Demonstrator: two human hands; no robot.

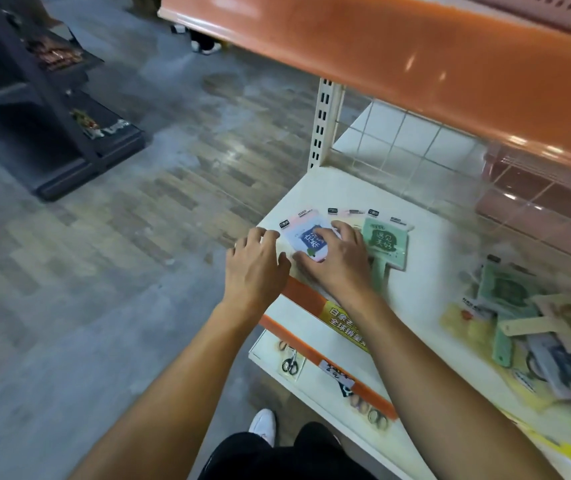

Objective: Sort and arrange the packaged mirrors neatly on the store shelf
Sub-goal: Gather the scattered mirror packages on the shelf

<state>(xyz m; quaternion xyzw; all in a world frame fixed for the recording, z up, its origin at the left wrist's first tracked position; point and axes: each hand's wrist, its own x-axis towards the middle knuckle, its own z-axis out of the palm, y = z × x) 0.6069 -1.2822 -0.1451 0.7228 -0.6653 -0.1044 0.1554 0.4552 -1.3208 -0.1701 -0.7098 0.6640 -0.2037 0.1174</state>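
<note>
Both hands press a flat, shiny, plastic-wrapped white mirror [308, 242] on the smooth cream metal shelf [415, 258]. Left hand [254, 263] flat, fingers loose; right hand [334, 259] maybe gripping it.

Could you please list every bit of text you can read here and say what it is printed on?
"遇见美好": green packaged mirror.
"全球销量", partly cut off: orange shelf-edge strip.
Large characters on the white-and-blue mirror pack: blurred.
Small black header labels, price tag: too small.

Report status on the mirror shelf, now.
Left hand open at shelf corner. Right hand flat on pink mirror pack. Green pack alongside. Unsorted pile far right.
</note>
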